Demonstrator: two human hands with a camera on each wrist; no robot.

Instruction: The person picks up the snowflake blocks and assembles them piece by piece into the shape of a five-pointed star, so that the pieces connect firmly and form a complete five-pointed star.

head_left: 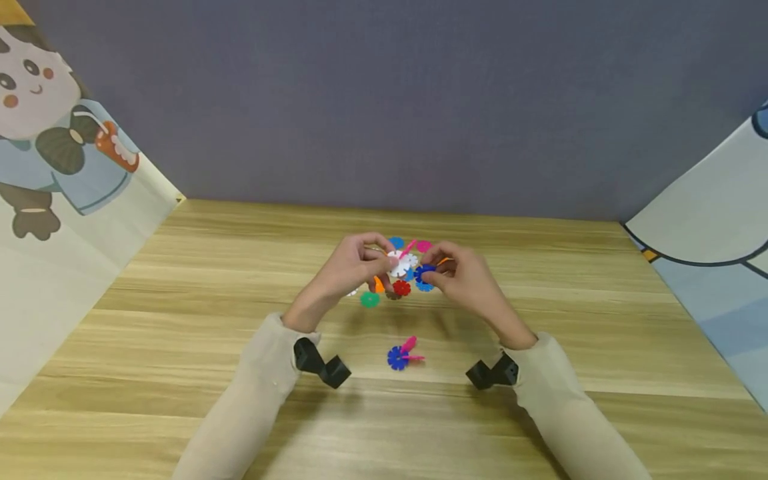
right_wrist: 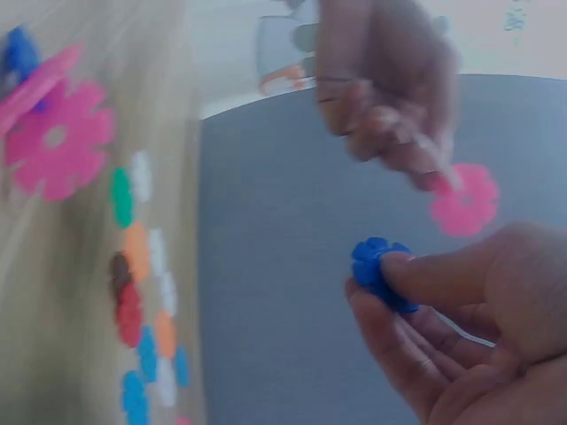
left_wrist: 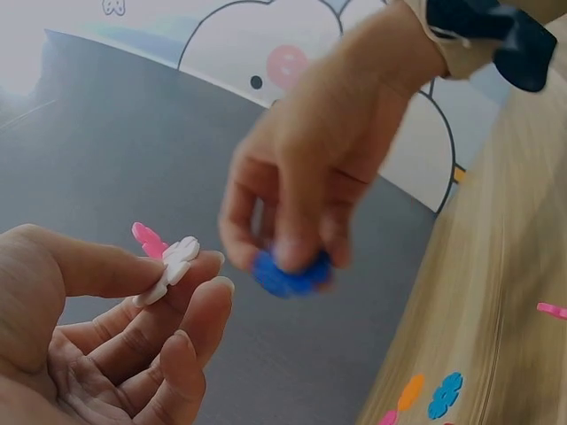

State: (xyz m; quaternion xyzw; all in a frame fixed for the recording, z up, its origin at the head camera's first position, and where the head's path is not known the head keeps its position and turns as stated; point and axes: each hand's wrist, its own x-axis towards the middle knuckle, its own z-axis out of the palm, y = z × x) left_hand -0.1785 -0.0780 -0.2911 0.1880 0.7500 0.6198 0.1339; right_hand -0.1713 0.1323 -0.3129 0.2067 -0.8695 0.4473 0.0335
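Note:
My left hand pinches a white notched plastic snowflake disc between thumb and fingers. Slotted into that disc at an angle is a pink snowflake disc. Between the thumb and forefinger of my right hand is a dark blue snowflake disc. Both hands hover over the table a short distance apart, and the blue piece is apart from the white one. Nearer to me lies a joined piece, a blue disc with two pink discs standing in its slots.
Below the hands, loose discs are scattered on the wooden table: a green disc, a red disc, a light blue disc, a pink disc and several others. A grey panel rises behind the table.

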